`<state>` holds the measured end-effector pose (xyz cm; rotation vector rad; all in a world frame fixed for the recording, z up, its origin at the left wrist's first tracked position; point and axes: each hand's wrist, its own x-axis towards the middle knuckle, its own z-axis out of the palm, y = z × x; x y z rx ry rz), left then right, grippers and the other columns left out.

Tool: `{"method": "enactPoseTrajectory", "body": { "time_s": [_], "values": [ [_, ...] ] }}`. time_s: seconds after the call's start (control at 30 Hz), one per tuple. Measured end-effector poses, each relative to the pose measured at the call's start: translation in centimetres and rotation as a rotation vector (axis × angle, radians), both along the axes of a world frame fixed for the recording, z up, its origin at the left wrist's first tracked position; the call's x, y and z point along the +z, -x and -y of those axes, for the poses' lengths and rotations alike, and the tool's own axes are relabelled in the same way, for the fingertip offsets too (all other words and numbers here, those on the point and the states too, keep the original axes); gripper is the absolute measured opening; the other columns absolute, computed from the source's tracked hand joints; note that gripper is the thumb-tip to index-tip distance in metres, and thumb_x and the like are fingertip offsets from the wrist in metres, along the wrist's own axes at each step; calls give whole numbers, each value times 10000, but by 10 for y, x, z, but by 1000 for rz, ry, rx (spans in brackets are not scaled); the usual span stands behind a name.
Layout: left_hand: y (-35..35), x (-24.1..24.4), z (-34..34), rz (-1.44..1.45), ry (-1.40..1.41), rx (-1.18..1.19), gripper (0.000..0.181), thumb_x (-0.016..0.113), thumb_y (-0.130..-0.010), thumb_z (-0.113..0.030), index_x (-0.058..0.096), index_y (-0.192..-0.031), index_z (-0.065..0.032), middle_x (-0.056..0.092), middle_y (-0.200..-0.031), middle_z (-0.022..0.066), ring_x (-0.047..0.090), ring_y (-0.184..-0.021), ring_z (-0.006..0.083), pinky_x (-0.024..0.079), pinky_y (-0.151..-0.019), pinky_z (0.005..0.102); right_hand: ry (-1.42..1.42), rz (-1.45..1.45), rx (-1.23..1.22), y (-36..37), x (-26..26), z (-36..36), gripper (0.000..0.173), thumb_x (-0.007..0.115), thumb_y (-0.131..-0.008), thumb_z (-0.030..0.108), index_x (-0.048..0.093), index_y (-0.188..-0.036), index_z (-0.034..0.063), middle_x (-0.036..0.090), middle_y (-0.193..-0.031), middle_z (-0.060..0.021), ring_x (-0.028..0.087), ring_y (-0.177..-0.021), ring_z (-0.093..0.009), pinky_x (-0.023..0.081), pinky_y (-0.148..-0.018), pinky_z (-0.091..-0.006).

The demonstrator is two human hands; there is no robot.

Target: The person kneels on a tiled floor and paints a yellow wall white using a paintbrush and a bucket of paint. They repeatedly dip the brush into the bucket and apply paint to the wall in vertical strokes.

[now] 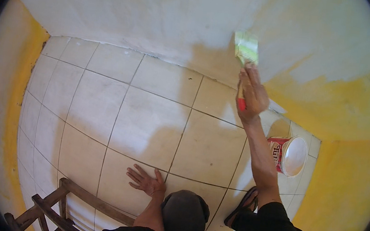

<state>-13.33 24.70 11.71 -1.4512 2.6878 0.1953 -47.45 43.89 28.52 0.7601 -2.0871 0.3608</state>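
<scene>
My right hand (254,95) is wrapped around the handle of a wide flat paintbrush (246,49). The handle is light wood with a red end, and pale whitish-green paint coats its head. The bristles point up against the lower wall (168,15), where whitish paint covers much of the surface and yellow shows through at the right. Beside my bent knee, my left hand (147,181) is spread with nothing in it, over the floor tiles; whether the palm touches them is not clear.
A red and white paint bucket (277,152) bearing writing stands right of my right forearm, near the yellow wall (343,186). A dark wooden frame (94,202) is at the lower left. My sandalled foot (247,201) is on the cream floor tiles (151,112).
</scene>
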Motion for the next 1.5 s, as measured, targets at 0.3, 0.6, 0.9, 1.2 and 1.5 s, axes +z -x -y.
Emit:
{"method": "enactPoseTrajectory", "body": {
  "time_s": [0.3,0.6,0.9,1.2,1.5],
  "values": [
    [0,2,-1,7,-18,-14,871,566,-883,-448,141,-1534,-55,48,-1594,229,42,-1479,382,100,-1129,612,-204,383,27,-1,-154,20,387,634,-747,41,639,-1134,54,637,-1238,-128,651,-1092,-221,518,-665,-340],
    [1,9,-1,51,-24,5,858,508,-901,-488,122,-1540,-64,45,-1596,226,39,-1481,378,109,-1127,616,-105,316,57,40,16,25,412,673,-730,70,622,-1139,81,670,-1160,-96,686,-878,-251,522,-657,-373],
    [-13,-24,1,23,82,-10,889,435,-886,-600,113,-1550,-102,37,-1605,205,27,-1488,356,72,-1124,611,90,-193,137,-31,269,-52,276,743,-779,-33,700,-1047,13,727,-1026,-109,719,-865,-184,564,-697,-265],
    [-12,-54,-7,38,272,0,853,325,-906,-685,121,-1557,-172,67,-1615,155,84,-1490,314,89,-1109,619,501,712,-525,-157,173,-252,93,722,-818,34,686,-868,-36,702,-761,-77,639,-692,-98,512,-630,-252],
    [-17,-66,2,65,344,-129,845,325,-905,-691,121,-1558,-194,79,-1615,147,93,-1490,306,101,-1109,621,430,947,-895,-178,-6,-334,276,763,-776,281,686,-789,17,655,-643,-126,624,-555,-201,474,-531,-347]
  ]
}}
